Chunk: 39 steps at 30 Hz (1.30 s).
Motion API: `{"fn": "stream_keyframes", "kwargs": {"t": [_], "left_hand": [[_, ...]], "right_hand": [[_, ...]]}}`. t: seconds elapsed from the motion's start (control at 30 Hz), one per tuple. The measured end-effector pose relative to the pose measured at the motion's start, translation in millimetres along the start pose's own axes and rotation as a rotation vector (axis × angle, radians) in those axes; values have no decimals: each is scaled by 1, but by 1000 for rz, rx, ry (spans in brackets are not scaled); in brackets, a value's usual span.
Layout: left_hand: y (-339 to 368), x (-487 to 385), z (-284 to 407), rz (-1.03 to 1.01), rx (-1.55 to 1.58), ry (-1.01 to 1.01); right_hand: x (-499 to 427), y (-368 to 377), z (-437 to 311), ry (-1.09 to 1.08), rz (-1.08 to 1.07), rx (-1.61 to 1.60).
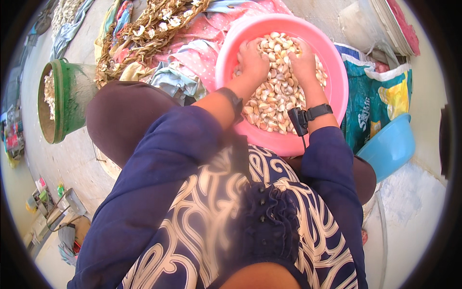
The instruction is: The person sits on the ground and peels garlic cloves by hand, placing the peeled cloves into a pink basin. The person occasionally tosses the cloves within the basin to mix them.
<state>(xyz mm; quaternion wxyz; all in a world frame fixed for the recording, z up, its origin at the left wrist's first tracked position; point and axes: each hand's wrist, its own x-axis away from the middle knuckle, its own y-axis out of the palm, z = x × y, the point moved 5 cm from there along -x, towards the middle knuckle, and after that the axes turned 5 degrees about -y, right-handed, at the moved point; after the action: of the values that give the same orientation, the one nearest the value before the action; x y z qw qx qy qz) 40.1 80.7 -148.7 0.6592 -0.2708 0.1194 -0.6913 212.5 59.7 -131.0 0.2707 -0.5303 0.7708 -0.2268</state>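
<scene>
A pink plastic basin [337, 90] stands before me, with many loose garlic cloves [276, 104] in it. Both of my hands are inside, at the far side of the pile. My left hand [254, 61] curves over the cloves on the left, its thumb towards the middle. Opposite it, my right hand [302, 61] bends into the cloves from the right. A mound of cloves lies between the two hands. Most fingertips are hidden among the cloves, so their grip does not show.
Left of the basin, braided dried garlic stalks [148, 36] lie on a pink dotted cloth [205, 57]. A green bucket [74, 101] with pale contents tips beside my left knee. On the right are a teal printed sack [357, 104], a blue basin [389, 148] and a whitish bucket [368, 27].
</scene>
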Motion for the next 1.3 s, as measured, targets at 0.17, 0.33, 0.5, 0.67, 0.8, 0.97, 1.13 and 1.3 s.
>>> {"fn": "stream_keyframes", "kwargs": {"t": [0.17, 0.33, 0.5, 0.67, 0.8, 0.97, 1.13, 1.3], "left_hand": [[12, -9, -16, -110, -4, -181], [35, -16, -38, -65, 38, -211], [42, -23, -54, -148, 61, -215], [38, -15, -46, -201, 8, -248], [35, 6, -27, -356, 147, -261], [37, 23, -11, -471, 262, -261], [48, 23, -11, -470, 244, -126], [45, 25, -2, -473, 239, -186]], "right_hand": [[-19, 30, -6, -140, -168, 319], [-12, 50, -24, -9, -366, 570], [-1, 42, -41, -22, -374, 618], [16, 40, -48, -90, -298, 577], [35, 39, -31, 39, -251, 429], [53, 30, -12, 194, -146, 167], [66, 13, 4, 514, -113, -144], [65, 1, 7, 500, 19, -226]]}}
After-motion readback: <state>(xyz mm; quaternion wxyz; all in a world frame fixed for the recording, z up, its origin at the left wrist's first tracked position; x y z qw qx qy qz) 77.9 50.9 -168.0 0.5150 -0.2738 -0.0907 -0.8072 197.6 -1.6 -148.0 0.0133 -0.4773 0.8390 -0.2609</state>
